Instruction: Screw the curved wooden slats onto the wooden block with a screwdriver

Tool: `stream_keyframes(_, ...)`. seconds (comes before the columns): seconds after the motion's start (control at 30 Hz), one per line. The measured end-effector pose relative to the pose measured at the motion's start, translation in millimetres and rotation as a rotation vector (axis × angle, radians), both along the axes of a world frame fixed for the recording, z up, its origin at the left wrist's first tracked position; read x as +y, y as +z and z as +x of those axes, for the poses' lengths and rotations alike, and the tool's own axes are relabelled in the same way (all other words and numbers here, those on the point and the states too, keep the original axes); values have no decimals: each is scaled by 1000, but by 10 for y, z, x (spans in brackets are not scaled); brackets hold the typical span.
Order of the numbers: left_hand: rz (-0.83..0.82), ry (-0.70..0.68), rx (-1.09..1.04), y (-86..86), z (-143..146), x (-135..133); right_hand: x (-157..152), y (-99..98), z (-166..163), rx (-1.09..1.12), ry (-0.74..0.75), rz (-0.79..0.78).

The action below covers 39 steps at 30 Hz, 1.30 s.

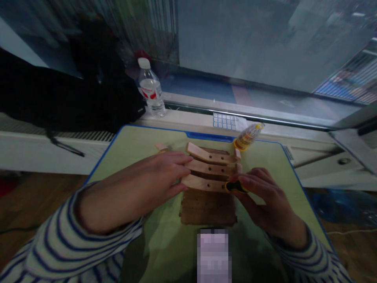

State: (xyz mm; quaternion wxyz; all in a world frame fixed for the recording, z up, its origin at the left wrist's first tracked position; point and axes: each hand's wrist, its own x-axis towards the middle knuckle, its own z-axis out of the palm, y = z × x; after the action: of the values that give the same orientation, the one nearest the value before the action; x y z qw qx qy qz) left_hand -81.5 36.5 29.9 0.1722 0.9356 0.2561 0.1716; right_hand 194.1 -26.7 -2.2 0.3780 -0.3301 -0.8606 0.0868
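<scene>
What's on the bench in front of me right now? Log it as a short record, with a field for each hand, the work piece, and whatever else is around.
Left hand: the left hand, open, fingertips resting on the drilled wooden slats
Right hand: the right hand, gripping a black-and-yellow handled tool
Work piece: slats lying side by side across a darker wooden board
Surface: green mat with a blue edge
Nearby: clear yellow-capped tube, plastic water bottle, black bag

Water bottle [150,88] beside black bag [73,98]
</scene>
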Motion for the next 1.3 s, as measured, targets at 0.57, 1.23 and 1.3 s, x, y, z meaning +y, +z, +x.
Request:
stream_keyframes(0.57, 8, -12, -8, 0, 33, -3, 41, -50, -12, 0, -48, 79)
stream_keyframes(1.23, 41, -34, -18, -42, 9, 23, 32, 51, -15, -34, -3, -3)
stream_keyframes(1.3, 50, -51, -34, -32, 20, 22, 31, 53, -26, -37, 14, 3)
